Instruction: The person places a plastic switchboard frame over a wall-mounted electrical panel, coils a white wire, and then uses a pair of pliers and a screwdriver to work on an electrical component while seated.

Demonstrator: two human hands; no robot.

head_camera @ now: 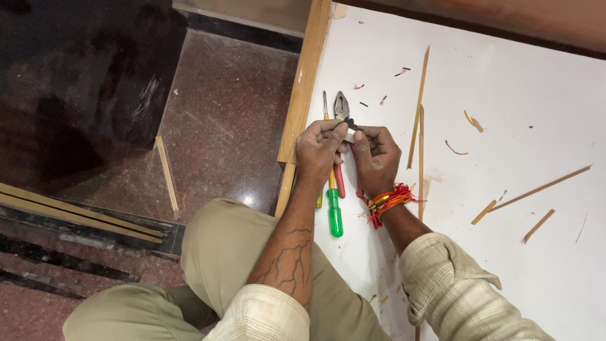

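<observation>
Both hands are meeting over the white board (505, 126) lying on the floor, and they are working close together. The left hand (320, 150) is curling its fingers (332, 131) around a small pale piece (349, 133) and a bit of dark stuff beside it, pinching it so it is sitting steady, probably for the other hand to work on. The right hand (377, 158) is clenching too, thumb and forefinger pressing in at the same spot from the other side; what exactly it is gripping I cannot tell, the knuckles are hiding it.

Just beyond the fingertips the pliers (342, 106) are lying on the board, grey steel jaws pointing away, red handles running back under the hands. Beside them a screwdriver (334, 211) with a yellow and green handle is resting flat, close at hand, tip away from the person.

The small piece itself is looking whitish and blocky, mostly covered, held just above the pliers' joint.

Thin wooden slivers (418, 107) and bits of wire are lying scattered over the board. A red and orange thread band (386, 202) is circling the right wrist.
</observation>
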